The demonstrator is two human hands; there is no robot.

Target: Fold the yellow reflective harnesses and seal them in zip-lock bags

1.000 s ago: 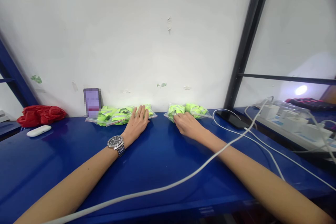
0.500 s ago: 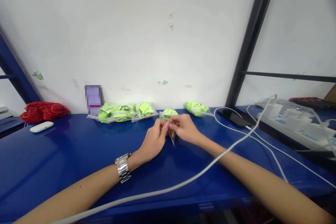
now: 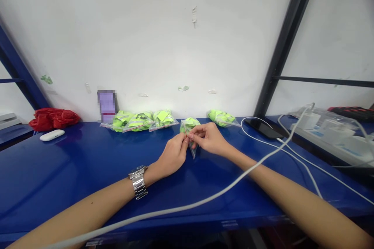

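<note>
Between my two hands is a clear zip bag (image 3: 191, 123) with bright yellow-green folded fabric inside. My left hand (image 3: 174, 151) pinches the edge of its mouth, thumb against fingers. Right beside it, my right hand (image 3: 209, 138) also pinches that edge, the fingertips of both hands nearly touching. A corner of the bag hangs down below the fingers, and part of the bag is hidden behind them. Similar filled bags (image 3: 163, 117) lie in a row to the left along the wall, and one more filled bag (image 3: 221, 117) lies to the right.
A red crumpled bag (image 3: 55, 118) and a white case (image 3: 52, 135) lie at the left. A phone-like screen (image 3: 107, 106) leans on the wall. At the right are a black phone (image 3: 264, 129), a power strip (image 3: 330, 138) with chargers, and a white cable (image 3: 216, 195) crossing in front of my arms.
The view has shifted slightly, moving everything a little right and up. Both hands stay at the bag's edge, with only small finger movements.
</note>
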